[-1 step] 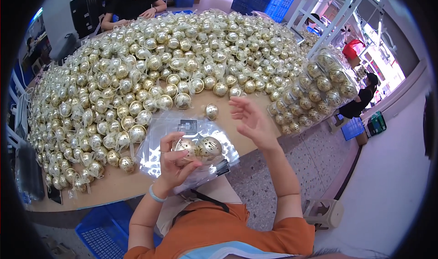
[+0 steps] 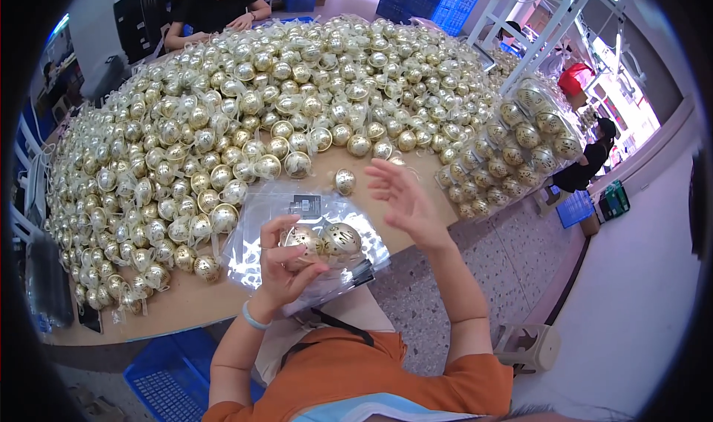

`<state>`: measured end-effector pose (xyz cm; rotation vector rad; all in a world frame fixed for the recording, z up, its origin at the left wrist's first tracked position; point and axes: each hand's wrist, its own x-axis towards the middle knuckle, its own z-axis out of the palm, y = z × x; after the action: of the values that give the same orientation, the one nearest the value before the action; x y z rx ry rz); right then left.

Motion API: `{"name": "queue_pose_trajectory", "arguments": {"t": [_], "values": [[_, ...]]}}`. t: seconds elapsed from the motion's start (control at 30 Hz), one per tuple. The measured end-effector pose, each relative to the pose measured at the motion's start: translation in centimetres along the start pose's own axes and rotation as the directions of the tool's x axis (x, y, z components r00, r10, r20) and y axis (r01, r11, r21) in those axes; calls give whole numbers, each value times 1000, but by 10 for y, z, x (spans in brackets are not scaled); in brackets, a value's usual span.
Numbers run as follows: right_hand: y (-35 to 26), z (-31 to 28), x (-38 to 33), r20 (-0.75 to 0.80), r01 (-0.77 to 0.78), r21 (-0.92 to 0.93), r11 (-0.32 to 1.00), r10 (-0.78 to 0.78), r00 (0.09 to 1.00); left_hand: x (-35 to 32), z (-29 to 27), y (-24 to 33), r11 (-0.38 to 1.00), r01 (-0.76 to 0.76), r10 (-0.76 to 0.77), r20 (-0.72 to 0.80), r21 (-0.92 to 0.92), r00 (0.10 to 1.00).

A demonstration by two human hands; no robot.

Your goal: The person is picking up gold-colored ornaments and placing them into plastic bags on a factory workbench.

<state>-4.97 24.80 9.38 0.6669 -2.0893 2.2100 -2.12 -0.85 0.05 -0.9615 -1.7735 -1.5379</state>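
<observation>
Holding: the left hand, thumb and fingers clamped on a gold ball, above clear bags that overlap the near edge of the table.
Second ball: just beside the first, patterned in black; glare makes it hard to say whether the fingers bear it too.
Right hand: apart from the left, open, fingers spread, over the table toward its right edge.
Lone ball: on the tabletop, between bags and heap.
Heap: gold balls with pale ribbons, reaching the far edge.
Clear pack: rows of balls, at the right edge.
</observation>
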Motion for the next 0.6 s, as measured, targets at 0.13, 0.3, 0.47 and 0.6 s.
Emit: {"name": "queue_pose_trajectory", "arguments": {"t": [0.13, 0.3, 0.47, 0.6], "values": [[19, 28, -13, 192, -243, 29, 970, 233, 953, -2, 4, 1, 997, -25, 26, 19, -76, 999], [16, 15, -12, 363, 153, -265, 952, -48, 931, 0, -4, -10, 993, -81, 81, -1, -86, 997], [22, 25, -25, 446, 647, -410, 643, -477, 757, 4, 7, -19, 958, -281, 272, -127, -59, 954], [35, 37, -45, 281, 543, -550, 635, -471, 836, -1, 16, 5, 998, -11, -1, -193, -60, 981]]}}
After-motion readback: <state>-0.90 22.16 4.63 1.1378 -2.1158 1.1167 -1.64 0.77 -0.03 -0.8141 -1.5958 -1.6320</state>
